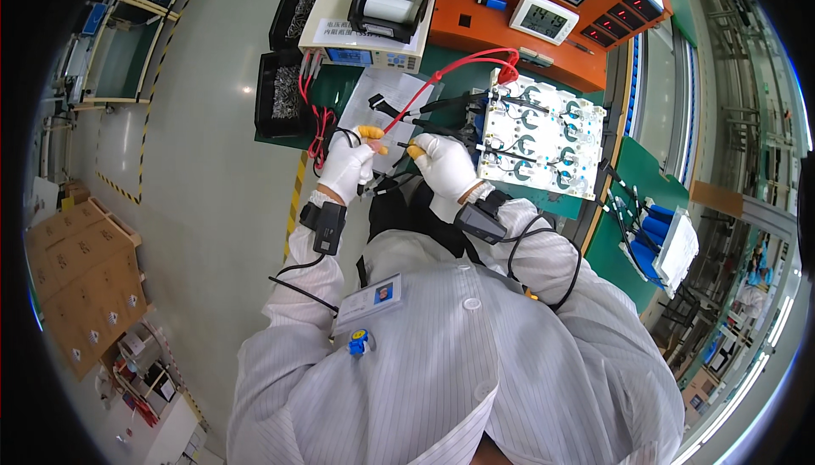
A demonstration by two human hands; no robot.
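Both hands wear white gloves with yellowish fingertips. My left hand (344,168) is closed in a pinch at the table's front edge, a black wire looping beside it; what its fingers hold is too small to tell. To its right, my right hand (447,168) pinches a thin black cable end (404,145) pointing toward the left hand. Right of that hand lies a battery pack (543,135) with a white top plate and dark round cutouts. Black cables (437,107) run from its left side, one ending in a black connector (384,106). A red wire (420,91) passes above the hands.
Behind stand a beige tester (395,59) with a small printer (395,6) and an orange instrument box (475,28) with a digital clock (543,18). Two black bins (265,112) of metal parts sit left. At right lies a blue-celled pack (666,244) with black cables.
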